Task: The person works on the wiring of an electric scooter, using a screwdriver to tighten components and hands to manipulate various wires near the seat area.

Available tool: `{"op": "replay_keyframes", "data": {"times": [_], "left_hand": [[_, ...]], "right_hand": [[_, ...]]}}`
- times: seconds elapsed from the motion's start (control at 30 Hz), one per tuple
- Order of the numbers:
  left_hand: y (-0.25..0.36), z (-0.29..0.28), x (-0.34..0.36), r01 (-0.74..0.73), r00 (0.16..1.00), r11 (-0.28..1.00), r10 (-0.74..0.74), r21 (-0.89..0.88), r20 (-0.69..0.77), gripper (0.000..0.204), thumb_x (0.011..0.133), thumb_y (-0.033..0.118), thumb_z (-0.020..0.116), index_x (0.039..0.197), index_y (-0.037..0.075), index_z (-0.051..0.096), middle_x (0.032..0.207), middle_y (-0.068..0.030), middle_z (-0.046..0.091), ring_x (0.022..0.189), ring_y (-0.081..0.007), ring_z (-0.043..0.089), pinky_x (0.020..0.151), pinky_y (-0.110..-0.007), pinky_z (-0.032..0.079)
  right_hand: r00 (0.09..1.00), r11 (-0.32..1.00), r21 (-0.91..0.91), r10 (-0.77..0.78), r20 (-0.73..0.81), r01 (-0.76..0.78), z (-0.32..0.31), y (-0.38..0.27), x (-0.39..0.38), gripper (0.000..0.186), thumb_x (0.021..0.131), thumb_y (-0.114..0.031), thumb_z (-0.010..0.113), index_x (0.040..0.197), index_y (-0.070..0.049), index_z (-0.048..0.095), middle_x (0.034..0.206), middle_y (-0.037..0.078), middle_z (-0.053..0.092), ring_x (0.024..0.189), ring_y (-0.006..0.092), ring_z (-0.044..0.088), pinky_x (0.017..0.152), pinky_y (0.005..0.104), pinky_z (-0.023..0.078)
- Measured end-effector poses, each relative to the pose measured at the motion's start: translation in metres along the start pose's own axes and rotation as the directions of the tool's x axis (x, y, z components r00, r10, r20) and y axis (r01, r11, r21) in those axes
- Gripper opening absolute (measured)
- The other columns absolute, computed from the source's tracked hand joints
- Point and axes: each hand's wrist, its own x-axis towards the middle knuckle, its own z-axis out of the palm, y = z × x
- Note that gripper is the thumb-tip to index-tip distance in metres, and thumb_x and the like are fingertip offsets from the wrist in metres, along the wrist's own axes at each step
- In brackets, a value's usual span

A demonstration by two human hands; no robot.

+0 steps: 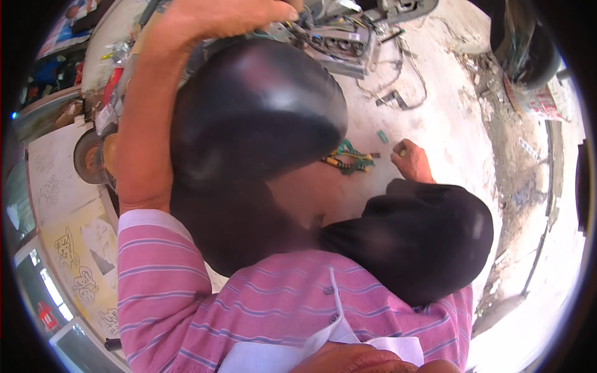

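Note:
My left arm reaches up along the left side, past a big shiny black seat [267, 93] that looks like a motorcycle's. At the top edge my left hand [249, 13] is partly cut off, close to bared machine parts with wires [339, 42]; whether it grips anything is hidden. Beyond my dark-trousered knee, my right hand [410, 160] is low over the pale ground with its fingers curled in. A small yellowish spot shows between them, too small to name. Left of it lie green-and-yellow-handled tools [351, 160], perhaps pliers, and a small green piece [382, 136].
A loose cable with a black connector [392, 99] lies on the ground beyond my right hand. A black tyre-like round thing [538, 56] stands at the far right above a printed bucket [538, 102]. At left are a drawn-on panel [68, 205] and a brownish wheel [90, 155].

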Motion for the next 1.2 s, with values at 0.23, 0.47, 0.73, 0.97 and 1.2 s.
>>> {"op": "replay_keyframes", "data": {"times": [0.23,0.47,0.73,0.97,1.2], "left_hand": [[-0.005,0.004,0.01,-0.24,0.966,0.961,0.251,-0.14,0.062,0.024,0.087,0.018,0.066,0.102,0.001,0.075,0.095,-0.0189,0.075,0.091,-0.0306,0.073,0.084,-0.038,0.056],[-0.013,0.007,0.015,-0.207,0.968,0.962,0.227,-0.179,0.103,0.024,0.087,0.019,0.066,0.102,0.003,0.075,0.096,-0.0174,0.076,0.091,-0.0307,0.073,0.084,-0.038,0.056],[-0.033,0.008,0.019,-0.171,0.985,0.98,0.171,-0.101,-0.011,0.027,0.085,0.02,0.066,0.103,0.003,0.077,0.094,-0.0182,0.076,0.089,-0.0303,0.073,0.084,-0.039,0.057],[-0.029,-0.002,0.009,-0.067,0.996,0.987,0.058,-0.148,-0.065,0.019,0.084,0.017,0.066,0.093,0.002,0.073,0.092,-0.0135,0.072,0.089,-0.0273,0.07,0.084,-0.04,0.053],[-0.054,0.006,0.001,-0.148,0.989,0.989,0.147,-0.012,-0.017,0.022,0.086,0.018,0.074,0.1,0.001,0.074,0.083,-0.0103,0.072,0.079,-0.0193,0.068,0.075,-0.035,0.054]], "right_hand": [[1.0,0.999,0.035,-0.02,-0.011,0.02,-0.021,-0.015,0.009,0.02,0.083,-0.018,0.071,0.094,-0.001,0.071,0.091,0.018,0.075,0.086,0.0362,0.073,0.081,0.0423,0.056],[0.998,0.983,0.181,-0.049,0.032,0.042,-0.045,-0.047,0.03,0.02,0.084,-0.017,0.071,0.092,0.002,0.069,0.086,0.014,0.073,0.078,0.0259,0.071,0.077,0.0376,0.055],[0.998,0.956,0.292,-0.024,0.061,0.005,-0.058,-0.072,0.025,0.019,0.088,-0.014,0.071,0.094,0.003,0.065,0.079,0.006,0.066,0.065,0.0138,0.062,0.062,0.0295,0.052],[0.993,0.924,0.378,0.023,0.114,-0.064,-0.057,-0.072,0.022,0.02,0.087,-0.015,0.071,0.096,0.001,0.065,0.079,0.007,0.067,0.065,0.0148,0.064,0.06,0.0301,0.051],[0.991,0.876,0.476,0.009,0.132,-0.071,-0.063,-0.077,0.024,0.024,0.085,-0.019,0.069,0.101,-0.001,0.066,0.077,0.005,0.064,0.064,0.0127,0.06,0.051,0.0287,0.045]]}}
